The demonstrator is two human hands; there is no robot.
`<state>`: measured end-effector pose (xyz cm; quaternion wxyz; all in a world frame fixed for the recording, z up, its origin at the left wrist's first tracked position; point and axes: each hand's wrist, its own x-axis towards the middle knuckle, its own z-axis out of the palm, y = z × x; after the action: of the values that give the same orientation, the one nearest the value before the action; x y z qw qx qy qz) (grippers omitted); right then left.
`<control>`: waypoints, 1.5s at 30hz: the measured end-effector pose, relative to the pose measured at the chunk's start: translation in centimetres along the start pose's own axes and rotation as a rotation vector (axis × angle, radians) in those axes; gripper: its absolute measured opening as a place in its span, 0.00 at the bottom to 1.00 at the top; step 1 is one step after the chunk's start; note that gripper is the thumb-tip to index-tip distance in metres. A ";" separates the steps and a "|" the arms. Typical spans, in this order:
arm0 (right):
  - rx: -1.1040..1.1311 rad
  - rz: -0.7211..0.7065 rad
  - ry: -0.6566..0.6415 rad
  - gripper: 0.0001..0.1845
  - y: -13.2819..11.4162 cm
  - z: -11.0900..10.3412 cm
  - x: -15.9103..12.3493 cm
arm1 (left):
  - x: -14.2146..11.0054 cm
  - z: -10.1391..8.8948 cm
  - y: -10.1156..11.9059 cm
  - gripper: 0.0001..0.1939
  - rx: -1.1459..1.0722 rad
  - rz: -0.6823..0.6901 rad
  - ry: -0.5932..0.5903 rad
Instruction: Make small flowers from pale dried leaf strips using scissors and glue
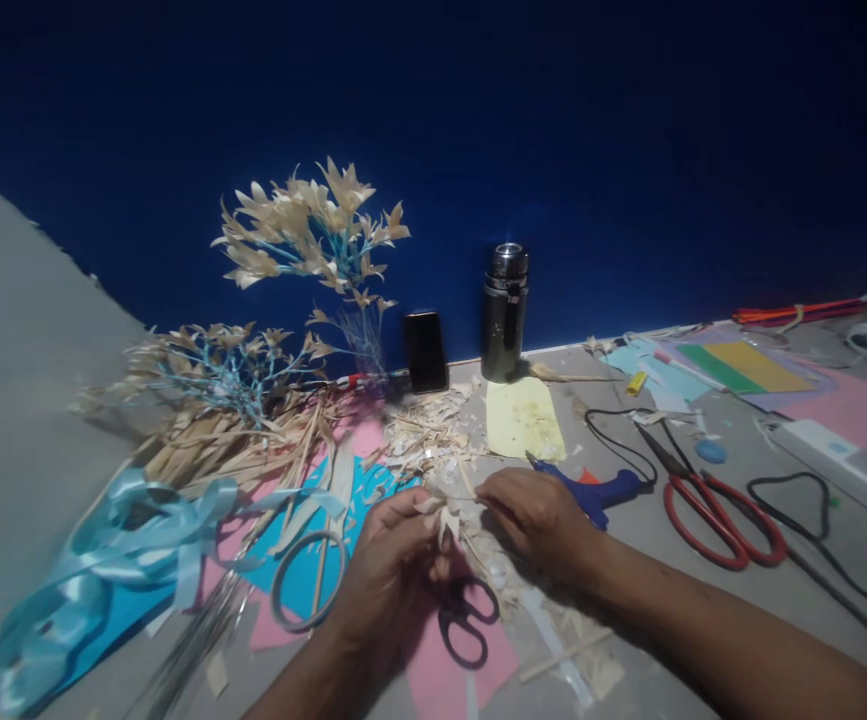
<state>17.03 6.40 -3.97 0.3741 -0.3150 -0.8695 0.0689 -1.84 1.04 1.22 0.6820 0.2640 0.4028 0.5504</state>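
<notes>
My left hand (401, 550) is closed on a small pale flower (446, 520) with pointed petals, which looks like dried husk. My right hand (534, 510) pinches one end of a thin strand (461, 497) that runs across to the flower; whether it is wire or thread I cannot make out. Black-handled scissors (470, 622) lie on pink paper just below my hands. Beyond my right hand rests a blue glue gun (602, 490). Finished-looking husk flowers (313, 225) on light-blue stems stand in a clear vase at the back left.
Red-handled scissors (725, 520) and a white power strip (845, 475) with black cords lie at right. A dark flask (506, 315) and a phone (425, 352) stand against the blue wall. Light-blue ribbon (103, 560), a tape ring (277, 590) and husk scraps (433, 440) cover the left and middle.
</notes>
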 end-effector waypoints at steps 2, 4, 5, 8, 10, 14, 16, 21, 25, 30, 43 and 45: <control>0.004 0.002 0.000 0.09 0.0 0.0 0.0 | 0.0 0.1 0.0 0.12 -0.008 0.003 0.005; 0.006 0.002 0.000 0.09 0.0 0.0 0.0 | 0.0 0.2 -0.1 0.13 -0.024 0.013 0.004; 0.006 0.002 0.001 0.09 0.1 0.0 -0.1 | 0.1 0.2 -0.1 0.13 -0.032 0.016 0.000; 0.015 0.004 0.005 0.09 0.2 0.1 -0.1 | 0.1 0.2 -0.3 0.13 -0.058 0.014 -0.013; 0.020 0.009 0.005 0.09 0.3 0.1 -0.1 | 0.0 0.2 -0.5 0.12 -0.066 0.003 -0.003; 0.019 0.021 0.005 0.09 0.4 0.1 -0.1 | -0.1 0.1 -0.6 0.11 -0.071 0.009 0.023; 0.020 0.028 -0.005 0.09 0.4 0.1 -0.1 | -0.2 0.2 -0.5 0.10 -0.077 0.025 0.023; 0.009 0.035 -0.014 0.09 0.3 0.1 -0.2 | -0.4 0.3 -0.2 0.11 -0.041 0.044 0.081; 0.001 0.042 -0.030 0.09 0.4 0.2 -0.2 | -0.3 0.5 -0.2 0.12 -0.026 0.068 0.118; -0.012 0.031 -0.072 0.08 0.4 0.2 -0.2 | 0.1 0.4 -0.5 0.10 -0.057 0.088 0.070; -0.039 0.075 -0.157 0.08 0.1 0.1 -0.1 | -0.1 0.2 0.3 0.12 -0.045 0.009 0.143; -0.040 0.085 -0.168 0.08 0.0 0.1 0.1 | -0.1 0.4 0.4 0.12 -0.031 0.003 0.139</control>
<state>16.95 6.41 -3.95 0.2903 -0.3522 -0.8848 0.0936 -1.76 1.05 1.76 0.6556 0.2152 0.4402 0.5746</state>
